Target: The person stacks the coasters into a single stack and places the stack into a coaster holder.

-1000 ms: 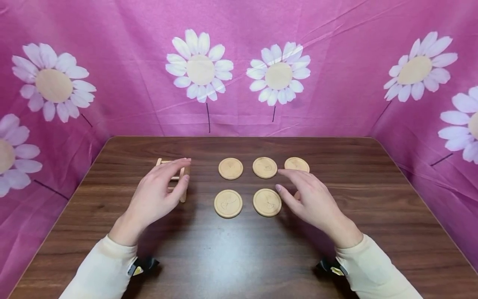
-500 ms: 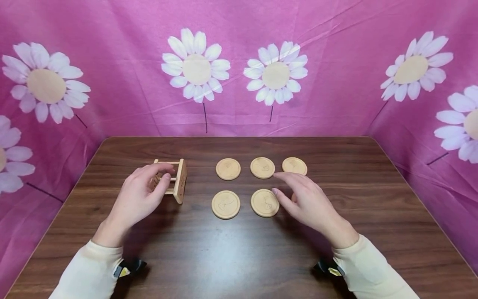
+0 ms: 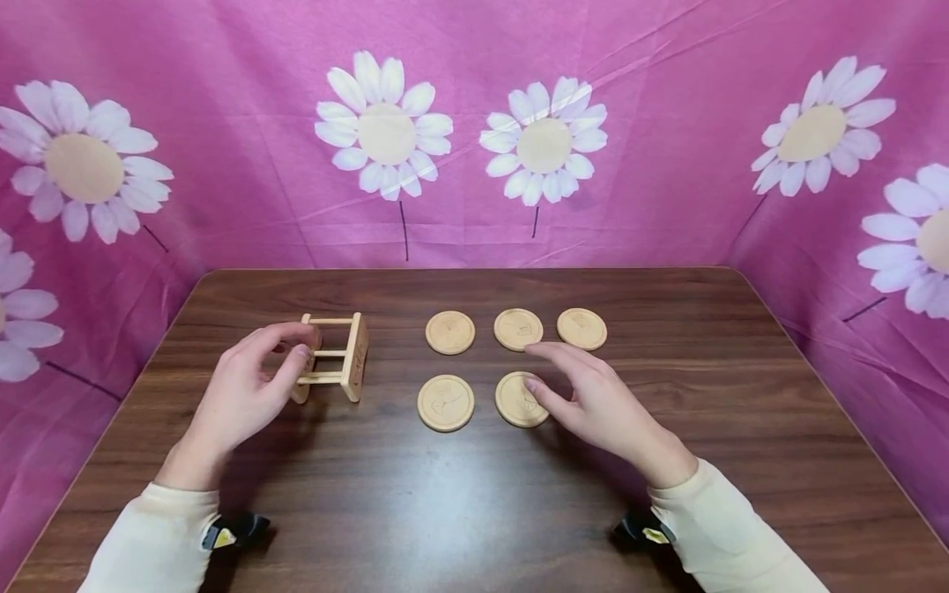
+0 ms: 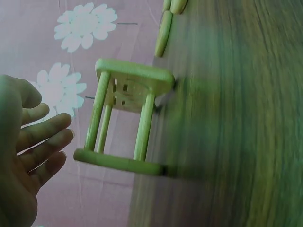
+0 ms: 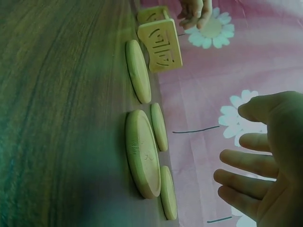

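A small wooden rack (image 3: 355, 358) with carved end panels and round rods stands on the left of the table. My left hand (image 3: 248, 383) hovers at its left end, overlapping that panel in the head view. In the left wrist view, the loosely bent fingers (image 4: 45, 137) show a gap to the rack (image 4: 118, 165) and hold nothing. Several round wooden coasters with engraved lines lie flat in two rows, among them a front one (image 3: 446, 403) and a back one (image 3: 450, 333). Over the right-hand coasters hangs my right hand (image 3: 604, 403), fingers relaxed, its thumb overlapping a front coaster (image 3: 519, 395).
The brown wooden table (image 3: 445, 511) ends at a pink cloth backdrop (image 3: 474, 231) printed with white daisies, which also rises at both sides. Black wrist devices (image 3: 240, 531) sit beneath the cream sleeves (image 3: 151, 539).
My left hand has moved left across the rack, uncovering its right panel and rods. My right hand has shifted slightly left, and the back-right coaster shows more fully. The coasters lie as before.
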`<state>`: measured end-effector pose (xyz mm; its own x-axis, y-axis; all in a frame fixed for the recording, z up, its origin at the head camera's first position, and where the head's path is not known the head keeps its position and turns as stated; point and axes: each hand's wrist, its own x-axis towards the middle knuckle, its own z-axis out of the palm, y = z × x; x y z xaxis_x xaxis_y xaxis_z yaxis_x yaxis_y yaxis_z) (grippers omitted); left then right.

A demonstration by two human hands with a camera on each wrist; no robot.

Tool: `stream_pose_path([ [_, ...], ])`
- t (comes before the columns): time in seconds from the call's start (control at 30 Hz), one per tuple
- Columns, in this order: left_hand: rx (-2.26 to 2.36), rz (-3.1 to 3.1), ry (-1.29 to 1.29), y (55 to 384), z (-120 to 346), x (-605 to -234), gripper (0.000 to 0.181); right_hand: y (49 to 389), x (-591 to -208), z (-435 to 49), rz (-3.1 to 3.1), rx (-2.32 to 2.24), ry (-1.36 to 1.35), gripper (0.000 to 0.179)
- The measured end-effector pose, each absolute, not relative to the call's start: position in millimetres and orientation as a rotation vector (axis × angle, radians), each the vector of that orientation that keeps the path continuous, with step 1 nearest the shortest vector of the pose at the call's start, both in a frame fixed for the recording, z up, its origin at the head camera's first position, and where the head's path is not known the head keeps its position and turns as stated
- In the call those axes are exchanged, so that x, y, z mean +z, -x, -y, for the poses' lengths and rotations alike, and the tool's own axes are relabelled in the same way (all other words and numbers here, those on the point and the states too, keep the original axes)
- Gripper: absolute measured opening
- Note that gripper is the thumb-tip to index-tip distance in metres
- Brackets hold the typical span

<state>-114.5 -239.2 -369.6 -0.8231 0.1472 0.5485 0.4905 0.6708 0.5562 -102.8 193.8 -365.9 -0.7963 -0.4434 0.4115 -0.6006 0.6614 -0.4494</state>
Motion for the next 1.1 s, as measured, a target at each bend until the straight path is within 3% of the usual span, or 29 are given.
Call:
stream_pose_path([
  [0.47,-0.908,2.457,0.476,122.6,264.2,-377.9,0.027,104.1,-379.4,-189.7,2.643,0.927,-0.820,0.047],
  [1.1,-1.032,2.601,0.582,135.9,283.9,-393.7,0.031,106.6,-396.7,-156.5,2.768,0.861,-0.967,0.069],
])
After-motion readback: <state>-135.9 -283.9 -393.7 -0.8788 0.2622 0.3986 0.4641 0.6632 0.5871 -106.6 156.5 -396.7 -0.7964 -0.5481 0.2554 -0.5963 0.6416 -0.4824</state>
